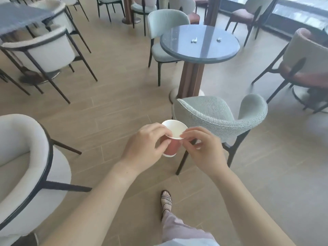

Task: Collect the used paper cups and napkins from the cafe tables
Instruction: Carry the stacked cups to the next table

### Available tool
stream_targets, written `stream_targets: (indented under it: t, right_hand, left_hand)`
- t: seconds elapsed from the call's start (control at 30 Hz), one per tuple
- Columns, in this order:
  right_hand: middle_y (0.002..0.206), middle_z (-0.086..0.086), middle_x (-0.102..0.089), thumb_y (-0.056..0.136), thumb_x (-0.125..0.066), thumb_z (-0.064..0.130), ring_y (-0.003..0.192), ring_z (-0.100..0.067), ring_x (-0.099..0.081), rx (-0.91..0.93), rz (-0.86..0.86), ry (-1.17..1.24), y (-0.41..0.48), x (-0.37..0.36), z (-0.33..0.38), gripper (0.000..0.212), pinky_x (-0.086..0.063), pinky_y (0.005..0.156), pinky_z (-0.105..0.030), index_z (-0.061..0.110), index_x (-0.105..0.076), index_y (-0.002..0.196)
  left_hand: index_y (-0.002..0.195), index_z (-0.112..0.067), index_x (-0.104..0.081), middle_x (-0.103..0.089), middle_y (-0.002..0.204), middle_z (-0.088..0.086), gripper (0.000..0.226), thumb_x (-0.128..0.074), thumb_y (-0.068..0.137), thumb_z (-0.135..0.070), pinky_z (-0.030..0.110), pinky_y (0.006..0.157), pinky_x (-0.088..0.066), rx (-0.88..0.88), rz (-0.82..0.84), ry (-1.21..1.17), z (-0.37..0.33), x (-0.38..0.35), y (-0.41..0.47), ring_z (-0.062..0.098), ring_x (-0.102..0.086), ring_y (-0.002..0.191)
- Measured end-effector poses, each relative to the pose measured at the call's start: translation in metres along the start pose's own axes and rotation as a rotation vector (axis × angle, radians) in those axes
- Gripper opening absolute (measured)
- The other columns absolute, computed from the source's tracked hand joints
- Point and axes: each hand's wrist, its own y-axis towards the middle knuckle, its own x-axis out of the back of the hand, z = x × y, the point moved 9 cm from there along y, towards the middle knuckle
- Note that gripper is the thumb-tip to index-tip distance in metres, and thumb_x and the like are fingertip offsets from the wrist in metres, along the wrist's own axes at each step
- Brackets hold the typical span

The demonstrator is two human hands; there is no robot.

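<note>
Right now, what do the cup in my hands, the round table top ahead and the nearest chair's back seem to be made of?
Cup: looks like paper, matte white inside, reddish outside, with a thin rolled rim.
Round table top: probably polished stone or glass; dark grey, glossy, mirroring the window light.
Chair back: woven fabric, pale green, visibly nubby.

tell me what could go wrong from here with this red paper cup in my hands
1. The left hand and right hand pinch the red paper cup near its thin rim, so it may buckle or slip.
2. The pale green fabric chair stands between you and the round dark table; you could trip on its dark legs.
3. The two small crumpled scraps on that table are tiny and could be missed.
</note>
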Motion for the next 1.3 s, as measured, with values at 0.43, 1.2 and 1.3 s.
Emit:
stream_targets:
  t: [0.43,1.2,1.3]
  right_hand:
    - [0.091,0.019,-0.060,0.078,-0.067,0.012,0.074,0.000,-0.059,0.132,0.156,-0.042,0.277,-0.089,-0.066,0.016,-0.049,0.058,-0.016,0.027,-0.066,0.081]
    - [0.094,0.020,-0.058,0.079,-0.070,0.018,0.069,-0.012,-0.061,-0.028,-0.051,-0.216,0.741,-0.163,-0.240,0.013,-0.054,0.058,-0.036,0.030,-0.066,0.082]
    - [0.093,0.020,-0.059,0.077,-0.073,0.019,0.072,-0.007,-0.061,-0.076,-0.083,-0.250,0.793,-0.162,-0.279,0.014,-0.053,0.059,-0.036,0.031,-0.067,0.080]
  left_hand:
    - [0.087,-0.034,-0.065,-0.056,0.108,-0.022,0.009,-0.066,0.081,-0.027,0.025,0.071,-0.046,0.140,-0.028,0.077,0.155,0.031,0.237,0.002,-0.055,0.095]
    - [0.087,-0.027,-0.066,-0.063,0.096,-0.014,0.010,-0.065,0.082,-0.019,0.038,0.076,-0.050,-0.195,0.186,-0.010,0.387,0.004,0.738,0.012,-0.057,0.094]
    - [0.086,-0.027,-0.065,-0.063,0.095,-0.013,0.010,-0.066,0.079,-0.019,0.039,0.077,-0.051,-0.239,0.210,-0.020,0.407,-0.018,0.800,0.012,-0.057,0.094]
